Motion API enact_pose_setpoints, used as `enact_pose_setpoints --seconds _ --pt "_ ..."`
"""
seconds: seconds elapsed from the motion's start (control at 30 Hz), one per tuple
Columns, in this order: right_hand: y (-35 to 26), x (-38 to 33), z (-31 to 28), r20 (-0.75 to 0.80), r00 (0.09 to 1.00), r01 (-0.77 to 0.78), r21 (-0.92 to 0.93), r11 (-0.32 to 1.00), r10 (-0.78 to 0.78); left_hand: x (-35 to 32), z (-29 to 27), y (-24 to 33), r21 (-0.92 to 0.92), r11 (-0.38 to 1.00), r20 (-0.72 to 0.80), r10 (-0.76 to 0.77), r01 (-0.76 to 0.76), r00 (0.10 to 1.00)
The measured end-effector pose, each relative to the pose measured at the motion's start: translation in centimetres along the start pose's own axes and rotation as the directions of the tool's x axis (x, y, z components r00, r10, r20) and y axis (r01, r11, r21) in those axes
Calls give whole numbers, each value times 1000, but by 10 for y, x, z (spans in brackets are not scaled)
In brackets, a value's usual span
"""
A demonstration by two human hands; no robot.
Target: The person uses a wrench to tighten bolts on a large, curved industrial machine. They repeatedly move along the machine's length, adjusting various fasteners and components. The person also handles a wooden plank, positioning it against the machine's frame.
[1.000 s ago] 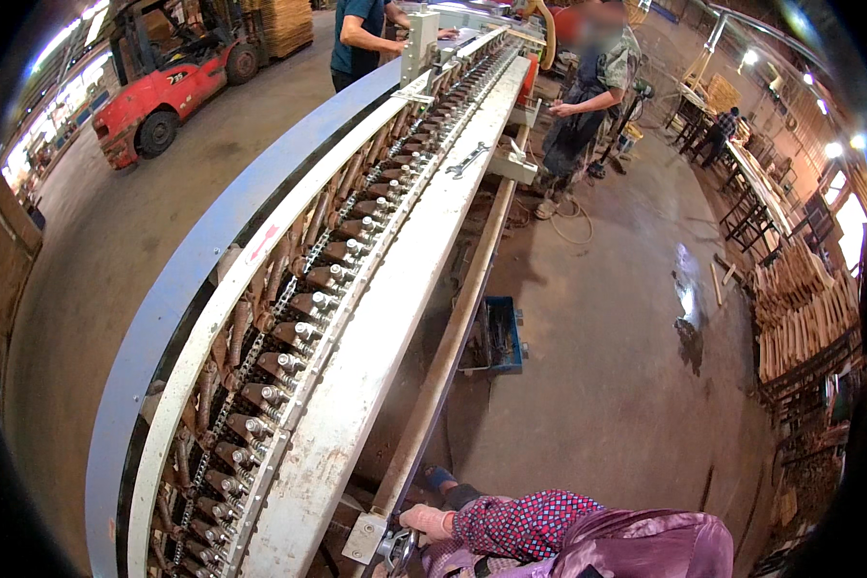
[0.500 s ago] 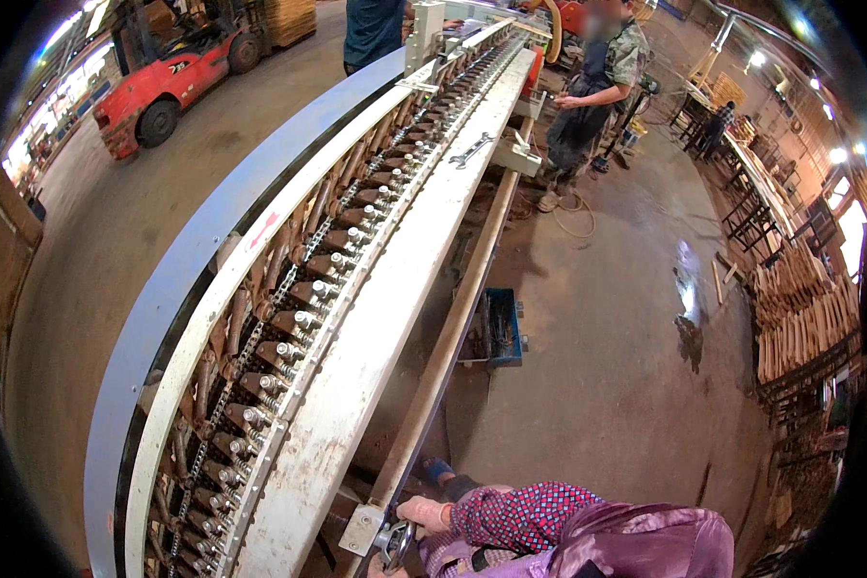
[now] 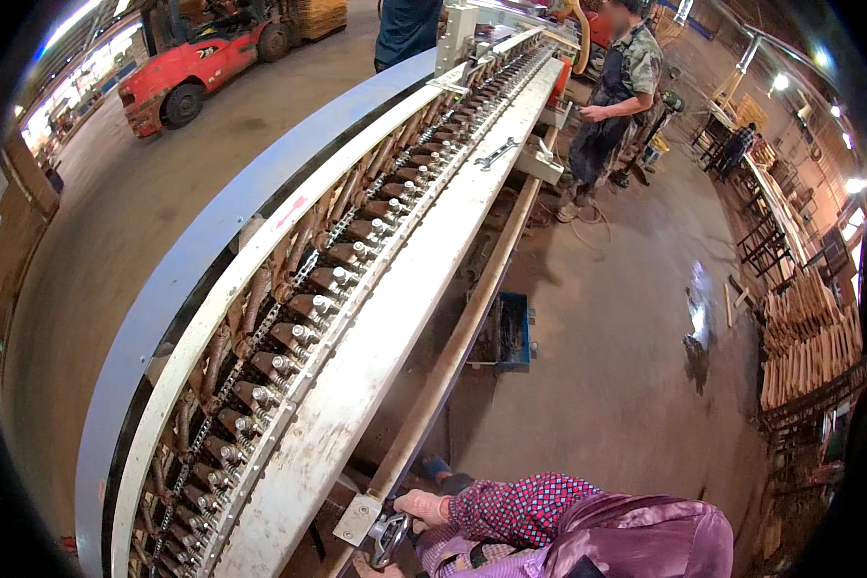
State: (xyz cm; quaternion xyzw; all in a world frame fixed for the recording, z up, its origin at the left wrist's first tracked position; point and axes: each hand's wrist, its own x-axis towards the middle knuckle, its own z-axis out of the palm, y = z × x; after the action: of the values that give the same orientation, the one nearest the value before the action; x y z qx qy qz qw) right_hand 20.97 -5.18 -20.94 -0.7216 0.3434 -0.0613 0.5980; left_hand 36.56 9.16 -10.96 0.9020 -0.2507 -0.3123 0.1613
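A shiny metal handwheel (image 3: 391,540) sits at the end of a bracket plate (image 3: 357,518) on the near side of a long machine. My right hand (image 3: 422,506), below a red-and-blue patterned sleeve, is closed at the upper part of the wheel's rim. At the lower edge, my left hand (image 3: 378,568) is partly cut off, its fingers curled at the bottom of the rim. Beside the plate runs a long brown rail (image 3: 458,361). The machine's white beam (image 3: 376,376) lies beyond it, with a row of spring-loaded bolts (image 3: 303,334) along a chain (image 3: 260,332).
A wrench (image 3: 497,153) lies on the beam. Under the rail stands a blue crate (image 3: 513,329). Another person (image 3: 612,106) stands at the machine's far right side, and one (image 3: 405,34) behind it. A red forklift (image 3: 188,82) is at far left; wood pieces (image 3: 809,337) are stacked at right.
My view has shifted a little, so the far machine parts and the crate sit slightly farther right. Both hands stay at the handwheel, whose rim now shows at a different angle.
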Motion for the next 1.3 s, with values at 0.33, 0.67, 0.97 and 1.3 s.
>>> enact_pose_setpoints --seconds 0.33,0.67,0.97,1.3 --pt "-72 -7 -28 185 795 -540 652 533 578 -1 7 -3 -55 998 -9 -14 13 1000" --pt "-6 2 3 74 949 -300 508 807 306 33 34 -51 -216 976 140 34 -3 990" --pt "4 7 8 56 987 -159 212 964 150 53 58 -90 -483 875 218 133 -11 967" --pt "-9 6 -4 20 997 82 -232 969 -79 71 70 -100 -453 892 189 85 10 978"
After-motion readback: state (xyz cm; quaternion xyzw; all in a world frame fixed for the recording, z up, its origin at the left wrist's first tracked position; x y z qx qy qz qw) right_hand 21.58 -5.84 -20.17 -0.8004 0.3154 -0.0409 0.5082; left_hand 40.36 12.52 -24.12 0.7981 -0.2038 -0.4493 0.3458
